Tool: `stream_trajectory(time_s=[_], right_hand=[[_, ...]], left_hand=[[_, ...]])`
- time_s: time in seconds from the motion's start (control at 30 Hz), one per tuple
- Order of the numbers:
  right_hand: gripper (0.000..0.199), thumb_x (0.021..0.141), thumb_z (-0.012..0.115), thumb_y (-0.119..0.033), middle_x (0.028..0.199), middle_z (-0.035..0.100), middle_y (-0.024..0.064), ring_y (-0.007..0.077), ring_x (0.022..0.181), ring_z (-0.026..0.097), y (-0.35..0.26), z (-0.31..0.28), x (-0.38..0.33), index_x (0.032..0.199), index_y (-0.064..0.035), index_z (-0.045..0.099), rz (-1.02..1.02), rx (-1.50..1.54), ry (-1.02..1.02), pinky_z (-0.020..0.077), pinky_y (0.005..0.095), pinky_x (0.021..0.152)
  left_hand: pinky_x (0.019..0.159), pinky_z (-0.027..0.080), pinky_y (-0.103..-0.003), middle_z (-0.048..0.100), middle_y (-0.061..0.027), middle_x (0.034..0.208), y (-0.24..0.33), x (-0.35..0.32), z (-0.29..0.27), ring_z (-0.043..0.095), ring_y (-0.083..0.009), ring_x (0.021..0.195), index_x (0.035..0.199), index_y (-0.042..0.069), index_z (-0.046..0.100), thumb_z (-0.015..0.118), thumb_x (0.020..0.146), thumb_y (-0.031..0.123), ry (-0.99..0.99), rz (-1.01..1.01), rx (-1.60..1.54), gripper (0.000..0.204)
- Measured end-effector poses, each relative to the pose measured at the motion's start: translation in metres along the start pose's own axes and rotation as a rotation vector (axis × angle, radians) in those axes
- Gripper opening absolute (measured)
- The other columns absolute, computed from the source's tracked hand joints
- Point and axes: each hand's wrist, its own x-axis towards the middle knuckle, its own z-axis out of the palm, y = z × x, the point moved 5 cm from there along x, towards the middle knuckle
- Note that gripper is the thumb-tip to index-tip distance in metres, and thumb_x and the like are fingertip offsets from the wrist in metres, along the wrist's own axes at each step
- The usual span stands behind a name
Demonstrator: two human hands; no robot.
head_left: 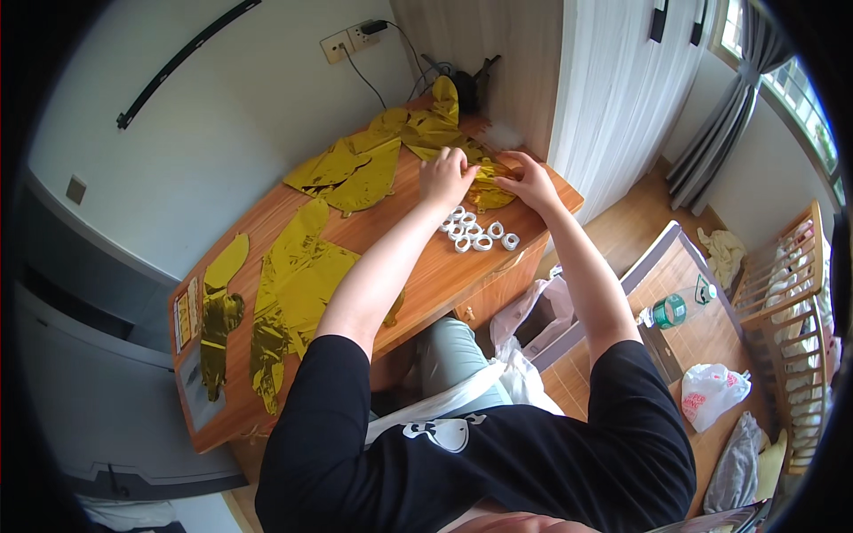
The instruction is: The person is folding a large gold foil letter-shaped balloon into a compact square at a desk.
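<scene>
A crumpled gold foil balloon lies on the wooden desk near its far right corner. My left hand presses down on the foil's left side, fingers bent. At the foil's right side, my right hand pinches its edge. Several small white tape rings lie in a cluster on the desk just below both hands.
More flat gold foil balloons cover the far desk, and others lie at its left with a printed card. A wall socket with a cable is above. On the right stand a low table with a green bottle, a plastic bag and a wooden crib.
</scene>
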Motion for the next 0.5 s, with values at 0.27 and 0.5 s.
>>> stream_trajectory(time_s=[0.27,0.5], right_hand=[[0.031,0.091,0.073,-0.030,0.090,0.072,0.0217,0.0374,0.083,0.069,-0.005,-0.007,0.040,0.108,-0.0031,0.073,0.010,-0.514,-0.070,0.0537,0.0434,0.076],[0.028,0.094,0.066,-0.037,0.097,0.074,0.0168,0.0371,0.091,0.071,-0.127,-0.016,0.154,0.104,-0.0128,0.077,-0.217,-0.769,0.105,0.0566,0.0479,0.080]], left_hand=[[0.103,0.043,-0.048,0.069,-0.0037,0.116,0.007,-0.003,0.026,0.064,-0.0231,0.117,0.111,0.018,0.071,0.079,0.082,0.055,-0.421,0.061,0.211,0.047],[0.095,0.050,-0.045,0.068,-0.0087,0.114,-0.011,0.002,0.039,0.067,-0.0276,0.109,0.109,0.013,0.067,0.082,0.072,0.064,-0.388,-0.021,0.090,0.064]])
